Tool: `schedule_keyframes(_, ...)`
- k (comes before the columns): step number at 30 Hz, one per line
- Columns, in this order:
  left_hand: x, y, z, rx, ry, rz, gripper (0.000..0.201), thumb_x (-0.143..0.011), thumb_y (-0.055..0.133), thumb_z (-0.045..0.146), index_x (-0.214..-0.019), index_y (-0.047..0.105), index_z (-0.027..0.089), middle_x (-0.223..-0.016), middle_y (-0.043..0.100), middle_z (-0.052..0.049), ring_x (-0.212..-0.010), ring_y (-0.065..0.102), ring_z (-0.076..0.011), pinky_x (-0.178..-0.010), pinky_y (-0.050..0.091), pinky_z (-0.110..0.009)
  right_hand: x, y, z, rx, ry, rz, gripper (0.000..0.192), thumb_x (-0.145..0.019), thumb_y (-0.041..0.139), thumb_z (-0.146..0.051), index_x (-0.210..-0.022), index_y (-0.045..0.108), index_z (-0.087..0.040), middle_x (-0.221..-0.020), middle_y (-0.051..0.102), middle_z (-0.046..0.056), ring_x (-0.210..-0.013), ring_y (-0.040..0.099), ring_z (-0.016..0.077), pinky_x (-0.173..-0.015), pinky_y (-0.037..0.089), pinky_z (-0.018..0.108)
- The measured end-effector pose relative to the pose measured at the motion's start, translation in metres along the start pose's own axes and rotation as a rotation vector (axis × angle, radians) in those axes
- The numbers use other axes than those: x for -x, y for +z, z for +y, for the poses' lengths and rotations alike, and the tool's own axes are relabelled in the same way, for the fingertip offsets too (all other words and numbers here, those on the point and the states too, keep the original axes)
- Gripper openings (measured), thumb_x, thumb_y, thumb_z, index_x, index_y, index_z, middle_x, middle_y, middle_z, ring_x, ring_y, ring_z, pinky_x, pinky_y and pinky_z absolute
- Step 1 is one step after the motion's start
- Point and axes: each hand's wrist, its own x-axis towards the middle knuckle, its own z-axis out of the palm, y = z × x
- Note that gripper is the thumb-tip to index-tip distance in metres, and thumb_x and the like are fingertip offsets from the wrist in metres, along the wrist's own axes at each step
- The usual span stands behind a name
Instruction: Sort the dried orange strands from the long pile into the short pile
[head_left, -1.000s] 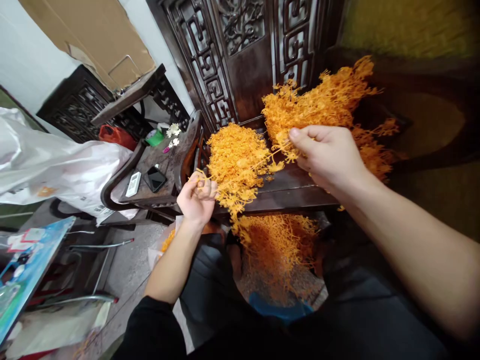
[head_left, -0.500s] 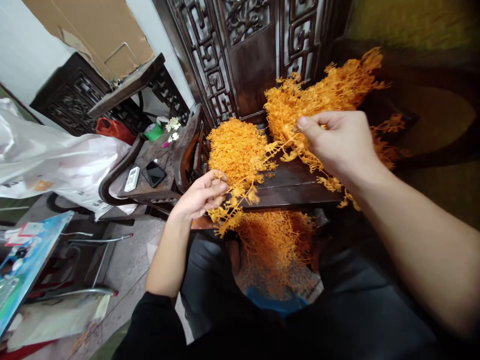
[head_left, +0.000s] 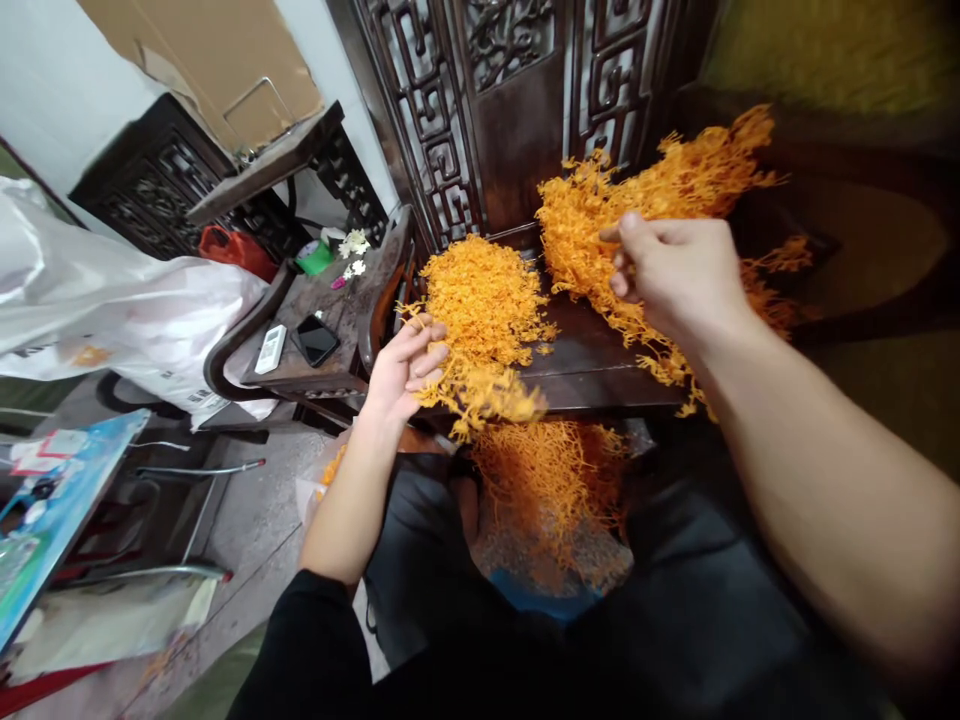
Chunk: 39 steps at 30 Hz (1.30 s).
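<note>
The orange strand stretched between the hands a second earlier is no longer drawn across, and a gap has been opened between the right hand (head_left: 679,268) and the orange sprig (head_left: 484,395) beside the left hand (head_left: 405,368). The left hand has been moved farther forward, and curled fingertips (head_left: 622,283) are now exposed beneath the right thumb.

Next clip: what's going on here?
The person's left hand holds an orange branching sprig beside a heap of small orange pieces on a dark wooden seat. The right hand is half-curled in front of a larger orange bundle; whether it grips anything is unclear. More orange strands show below, between the legs.
</note>
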Motion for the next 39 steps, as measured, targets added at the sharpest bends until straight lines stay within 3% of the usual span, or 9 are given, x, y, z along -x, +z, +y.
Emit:
schedule_keyframes(2,-0.004,-0.005,0.001,0.048,0.126,0.081,0.006,-0.091,0.062,0.012,-0.092,0.061,0.019,-0.080,0.051,0.001,-0.045,0.024,-0.0018,-0.031,0.015,-0.012,0.014,0.001,-0.015,-0.211,0.149,0.007,0.018,-0.099,0.062,-0.020,-0.085,0.069,-0.011,-0.078,0.068,0.009,-0.051,0.053,0.0080,-0.048,0.032,0.027)
schedule_keyframes(5,-0.006,-0.008,-0.001,0.082,0.264,0.176,0.009,-0.095,0.057,0.014,-0.088,0.061,0.019,-0.075,0.046,0.002,-0.046,0.022,-0.0043,-0.033,0.018,-0.014,0.038,0.007,-0.031,-0.326,0.229,-0.235,0.007,-0.089,0.073,-0.017,-0.088,0.074,-0.011,-0.104,0.075,0.015,-0.062,0.065,0.0101,-0.046,0.037,0.024)
schedule_keyframes(8,-0.006,-0.006,-0.005,0.153,0.324,0.202,0.013,-0.097,0.052,0.013,-0.089,0.059,0.019,-0.074,0.042,0.003,-0.048,0.023,-0.0051,-0.035,0.021,-0.015,0.056,0.014,-0.034,-0.305,0.189,-0.504,0.020,-0.092,0.072,-0.033,-0.098,0.076,-0.015,-0.085,0.074,0.008,-0.053,0.059,0.0107,-0.043,0.034,0.025)
schedule_keyframes(11,-0.007,-0.004,-0.007,0.180,0.326,0.201,0.014,-0.098,0.050,0.013,-0.089,0.057,0.019,-0.073,0.040,0.003,-0.047,0.022,-0.0051,-0.036,0.021,-0.015,0.066,0.021,-0.028,-0.041,-0.089,-0.566,0.034,-0.100,0.058,-0.047,-0.097,0.077,-0.019,-0.058,0.060,-0.001,-0.045,0.047,0.0111,-0.046,0.035,0.027)
schedule_keyframes(15,-0.011,-0.003,-0.007,0.159,0.362,0.212,0.011,-0.097,0.052,0.013,-0.089,0.056,0.020,-0.073,0.040,0.004,-0.046,0.021,-0.0049,-0.036,0.021,-0.016,0.076,0.031,-0.023,0.511,-0.413,-0.662,0.038,-0.095,0.065,-0.053,-0.090,0.079,-0.018,-0.077,0.075,0.009,-0.070,0.068,0.0220,-0.064,0.045,0.033)
schedule_keyframes(21,-0.012,0.005,-0.014,0.254,0.404,0.196,0.010,-0.096,0.051,0.011,-0.091,0.053,0.020,-0.072,0.041,0.005,-0.045,0.026,-0.0042,-0.036,0.019,-0.016,0.089,0.043,-0.029,0.904,-0.459,-0.663,0.061,-0.094,0.056,-0.070,-0.101,0.075,-0.012,-0.087,0.078,0.018,-0.078,0.073,0.0326,-0.064,0.043,0.037)
schedule_keyframes(25,-0.018,0.017,-0.019,0.240,0.427,0.237,0.011,-0.099,0.048,0.012,-0.092,0.050,0.020,-0.069,0.039,0.007,-0.043,0.029,-0.0033,-0.037,0.016,-0.017,0.095,0.051,-0.029,0.981,-0.519,-0.608,0.046,-0.105,0.045,-0.051,-0.105,0.073,-0.014,-0.085,0.077,0.017,-0.072,0.072,0.0312,-0.061,0.037,0.034)
schedule_keyframes(34,-0.072,0.051,-0.014,0.093,0.559,0.518,0.015,-0.104,0.042,0.016,-0.109,0.056,0.021,-0.059,0.030,0.011,-0.036,0.027,-0.0025,-0.042,0.014,-0.020,0.098,0.039,-0.055,0.578,-0.237,-0.921,0.044,-0.098,0.051,-0.035,-0.057,0.048,-0.019,-0.051,0.048,-0.001,-0.049,0.037,0.0107,-0.053,0.024,0.030)
schedule_keyframes(39,-0.091,0.037,0.004,0.203,0.555,0.586,0.024,-0.105,0.038,0.012,-0.116,0.058,0.020,-0.057,0.025,0.011,-0.035,0.024,-0.0026,-0.042,0.013,-0.019,0.101,0.025,-0.061,0.284,-0.218,-1.286,0.040,-0.095,0.055,-0.036,-0.060,0.058,-0.018,-0.056,0.058,-0.001,-0.051,0.046,0.0098,-0.053,0.033,0.026)
